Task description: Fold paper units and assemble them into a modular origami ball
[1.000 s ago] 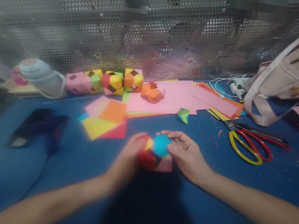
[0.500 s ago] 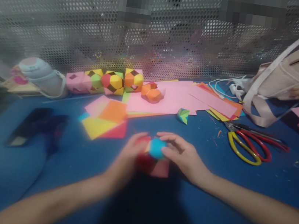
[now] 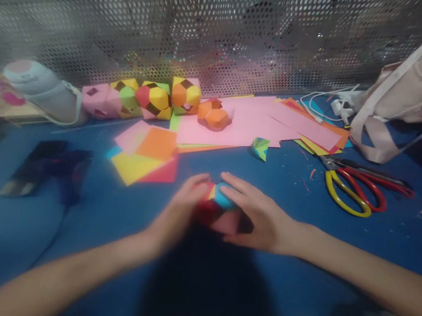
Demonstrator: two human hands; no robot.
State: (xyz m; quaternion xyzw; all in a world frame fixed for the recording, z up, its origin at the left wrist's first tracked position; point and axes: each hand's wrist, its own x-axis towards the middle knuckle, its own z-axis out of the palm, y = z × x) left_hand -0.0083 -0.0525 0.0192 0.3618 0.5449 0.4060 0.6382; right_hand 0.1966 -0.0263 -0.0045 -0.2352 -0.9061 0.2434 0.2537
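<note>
Blue table [image 3: 109, 212] below; right hand [image 3: 261, 215] spread, left hand [image 3: 183, 204] curled, blurred, can't tell if gripping; between them, multicolour origami ball [image 3: 211, 210], seemingly mostly assembled, remainder hidden; green-blue folded paper piece [image 3: 260, 148] beyond, loose, unattached.

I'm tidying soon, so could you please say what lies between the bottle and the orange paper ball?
In the head view, a row of folded paper shapes lies between the bottle and that ball.

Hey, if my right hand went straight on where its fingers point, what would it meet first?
The multicoloured folded-paper ball, which your right hand already seems to touch; beyond it, probably your left hand. Blur leaves exact depth unclear.
</note>
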